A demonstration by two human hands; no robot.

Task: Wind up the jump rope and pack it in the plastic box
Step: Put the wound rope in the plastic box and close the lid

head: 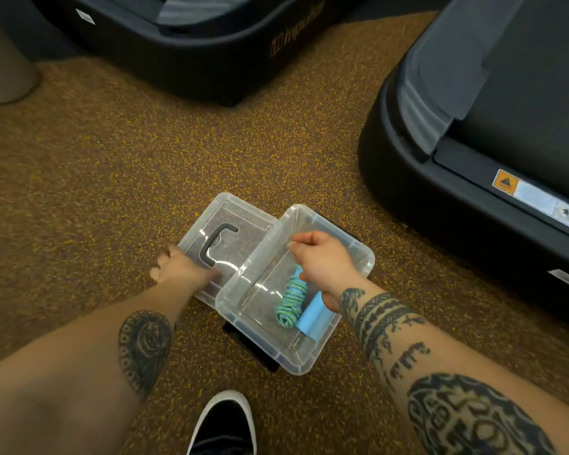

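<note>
A clear plastic box [304,364] sits on the speckled floor in front of me. Inside it lies the wound jump rope [290,302], a green-and-blue bundle with a light blue handle [310,316] beside it. My right hand [324,264] is over the box with its fingers curled at the upper end of the bundle. The clear lid [243,218] with a dark carry handle [215,244] lies to the left, its right edge tucked under the box. My left hand [183,269] grips the lid's near left edge, thumb on top.
Two large black treadmill bases stand close by, one across the back [194,57] and one on the right [473,159]. A grey pillar base [4,73] is at the far left. My black shoe [225,428] is just below the box.
</note>
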